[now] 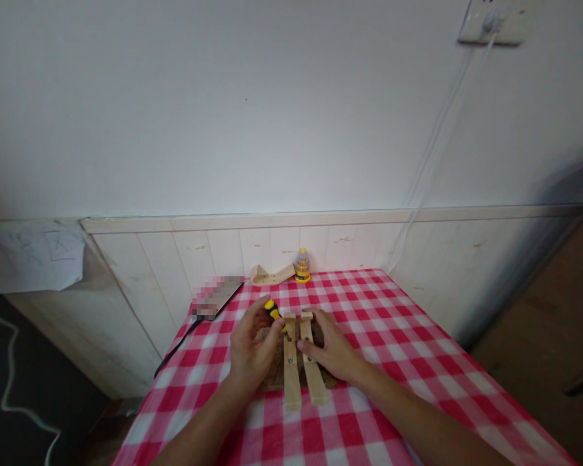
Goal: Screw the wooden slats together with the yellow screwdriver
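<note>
Head view, lower centre: grips slanted screwdriver [274, 312] in left hand [250, 344], clasps right wooden bar [315, 377] in right hand [336, 349], perhaps risking a slip from that tilt.

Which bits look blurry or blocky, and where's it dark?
Head view: the wall socket at top right is smeared; head view: little squares hide part of the flat device on the tablecloth; head view: the brown surface at right is dim; head view: the screwdriver is small, but its yellow and black show.

1 head camera (the only view) faces the wall [272, 116], looking down across the nearby table [393, 336].
</note>
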`<state>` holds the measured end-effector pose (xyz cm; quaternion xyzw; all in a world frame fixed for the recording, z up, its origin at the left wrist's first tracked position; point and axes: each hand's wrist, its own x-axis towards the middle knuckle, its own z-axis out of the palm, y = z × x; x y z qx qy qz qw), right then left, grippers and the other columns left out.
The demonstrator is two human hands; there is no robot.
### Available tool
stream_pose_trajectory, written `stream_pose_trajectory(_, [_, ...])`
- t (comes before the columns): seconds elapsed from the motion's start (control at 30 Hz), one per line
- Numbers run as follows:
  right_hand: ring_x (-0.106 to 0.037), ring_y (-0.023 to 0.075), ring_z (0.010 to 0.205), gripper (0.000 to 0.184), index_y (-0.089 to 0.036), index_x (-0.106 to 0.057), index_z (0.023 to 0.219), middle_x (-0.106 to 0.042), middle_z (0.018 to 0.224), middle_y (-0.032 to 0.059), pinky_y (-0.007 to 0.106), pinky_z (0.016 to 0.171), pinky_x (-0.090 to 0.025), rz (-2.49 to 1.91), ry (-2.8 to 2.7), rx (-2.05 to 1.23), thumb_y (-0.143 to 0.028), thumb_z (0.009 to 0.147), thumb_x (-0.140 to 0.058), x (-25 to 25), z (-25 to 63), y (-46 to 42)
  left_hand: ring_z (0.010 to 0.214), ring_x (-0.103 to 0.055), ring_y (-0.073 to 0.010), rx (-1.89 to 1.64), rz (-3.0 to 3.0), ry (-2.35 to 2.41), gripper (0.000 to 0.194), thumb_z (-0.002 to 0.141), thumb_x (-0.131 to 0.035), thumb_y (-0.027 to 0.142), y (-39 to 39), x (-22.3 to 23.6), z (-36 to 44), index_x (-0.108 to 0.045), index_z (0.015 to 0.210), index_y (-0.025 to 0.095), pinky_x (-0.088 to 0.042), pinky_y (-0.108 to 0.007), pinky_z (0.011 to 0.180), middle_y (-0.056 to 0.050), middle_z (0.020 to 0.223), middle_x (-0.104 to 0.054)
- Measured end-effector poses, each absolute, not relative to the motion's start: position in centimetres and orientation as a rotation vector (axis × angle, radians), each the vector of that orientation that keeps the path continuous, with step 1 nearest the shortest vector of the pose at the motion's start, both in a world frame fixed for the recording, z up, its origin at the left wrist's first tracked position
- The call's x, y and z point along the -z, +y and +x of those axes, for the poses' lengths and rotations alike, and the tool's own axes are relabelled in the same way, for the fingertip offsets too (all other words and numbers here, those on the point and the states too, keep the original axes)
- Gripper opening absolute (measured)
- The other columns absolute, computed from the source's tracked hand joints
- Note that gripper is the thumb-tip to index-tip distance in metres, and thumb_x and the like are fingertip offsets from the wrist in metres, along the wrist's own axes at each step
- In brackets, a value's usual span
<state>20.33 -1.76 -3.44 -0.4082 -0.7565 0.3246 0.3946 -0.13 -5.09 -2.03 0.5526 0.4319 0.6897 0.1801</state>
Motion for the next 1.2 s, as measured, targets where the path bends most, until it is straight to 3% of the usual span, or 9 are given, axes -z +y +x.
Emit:
stream_pose_trajectory(0.77, [-0.057, 0.0342, 0.134, 0.05, -0.024, -0.059, 0.132, -0.064, 0.138, 0.0129, 0.055, 0.113, -0.047, -1.034, -1.919, -0.821, -0.029, 0.086, -0.078, 3.35, 20.34, -1.93, 0.096, -0.08, -0.0223, -1.934, 1.751, 1.279, 0.04, 0.094, -0.079, 0.035, -5.03, 2.52, -0.58, -0.073, 0.131, 0.024, -0.068, -0.034, 0.086, -0.007, 0.113, -0.082])
stream_pose_trajectory(1.2, [-0.058, 0.0347, 0.133, 0.05, -0.024, -0.059, 0.132, -0.065, 0.136, 0.0126, 0.056, 0.114, -0.046, -1.027, -1.922, -0.839, -0.028, 0.086, -0.077, 3.53, 20.28, -1.8, 0.094, -0.08, -0.0201, -1.855, 1.715, 1.208, 0.048, 0.098, -0.071, 0.031, -4.9, 2.48, -0.54, -0.064, 0.145, 0.024, -0.068, -0.034, 0.088, -0.005, 0.106, -0.08])
